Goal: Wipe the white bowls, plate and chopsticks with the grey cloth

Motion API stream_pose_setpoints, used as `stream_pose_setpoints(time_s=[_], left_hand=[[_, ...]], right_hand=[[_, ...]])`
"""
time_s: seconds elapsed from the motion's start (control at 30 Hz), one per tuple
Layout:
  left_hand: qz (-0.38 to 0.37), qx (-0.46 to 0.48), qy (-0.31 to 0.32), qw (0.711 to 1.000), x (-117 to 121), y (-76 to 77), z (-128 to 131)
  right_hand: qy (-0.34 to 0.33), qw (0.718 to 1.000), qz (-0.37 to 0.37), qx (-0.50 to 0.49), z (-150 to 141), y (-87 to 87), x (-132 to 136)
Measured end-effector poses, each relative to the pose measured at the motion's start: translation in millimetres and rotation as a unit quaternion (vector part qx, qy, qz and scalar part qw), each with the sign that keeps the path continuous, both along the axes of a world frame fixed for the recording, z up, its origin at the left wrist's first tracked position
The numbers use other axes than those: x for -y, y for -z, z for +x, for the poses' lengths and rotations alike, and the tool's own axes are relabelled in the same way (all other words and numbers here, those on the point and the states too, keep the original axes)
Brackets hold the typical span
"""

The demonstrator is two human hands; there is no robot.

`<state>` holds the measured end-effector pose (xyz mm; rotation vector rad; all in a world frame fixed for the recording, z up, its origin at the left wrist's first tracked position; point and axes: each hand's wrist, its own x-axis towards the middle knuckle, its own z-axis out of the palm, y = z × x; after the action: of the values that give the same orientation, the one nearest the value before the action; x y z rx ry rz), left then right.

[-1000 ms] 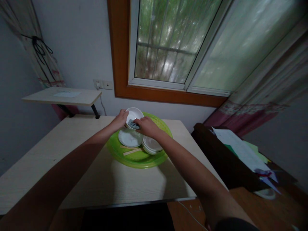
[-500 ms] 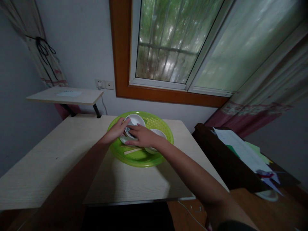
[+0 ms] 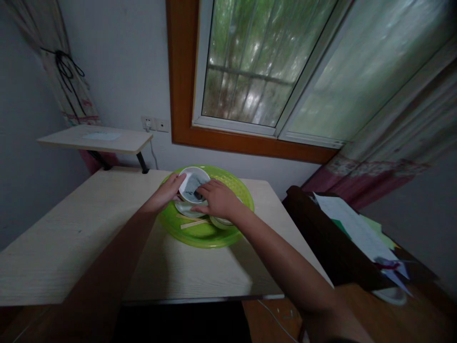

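Left hand (image 3: 167, 192) grip pinching rim of white bowl (image 3: 184, 186), tilted over left part of green tray (image 3: 210, 245); a hard push from right hand (image 3: 215, 196), its fingers on grey cloth (image 3: 194, 184) inside, closure unclear, might knock it onto the plate (image 3: 187, 209) below. Tray also carries chopsticks (image 3: 194, 223) near its front edge, plus second bowl (image 3: 223, 224), contents hidden.

This looks like a room in a home: a tied-back curtain (image 3: 53, 40) hangs at ten o'clock, a flower-banded curtain (image 3: 385, 157) near three, a wood-framed window (image 3: 255, 71) at one, and a household bowl (image 3: 193, 177) toward nine, over a plain worktop (image 3: 78, 233).
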<state>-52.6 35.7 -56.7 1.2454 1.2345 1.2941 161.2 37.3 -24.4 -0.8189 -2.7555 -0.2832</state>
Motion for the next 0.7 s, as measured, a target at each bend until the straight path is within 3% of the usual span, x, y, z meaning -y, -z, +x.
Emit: stream_pose_setpoints(time_s=[0.17,0.37,0.5,0.7], left_hand=[[0.037,-0.066,0.001,0.997,0,-6.5,-14],[0.093,-0.156,-0.028,0.983,-3,1.1,-23],[0.104,-0.157,-0.046,0.981,-7,4.2,-23],[0.059,-0.083,-0.012,0.995,-5,0.8,-19]], right_hand=[[-0.086,0.995,-0.044,-0.013,8,-3.7,0],[-0.142,0.984,-0.108,-0.013,-10,8.6,2],[-0.143,0.988,-0.052,-0.007,-26,18.1,-2],[-0.055,0.995,0.077,-0.014,-34,22.8,-11]])
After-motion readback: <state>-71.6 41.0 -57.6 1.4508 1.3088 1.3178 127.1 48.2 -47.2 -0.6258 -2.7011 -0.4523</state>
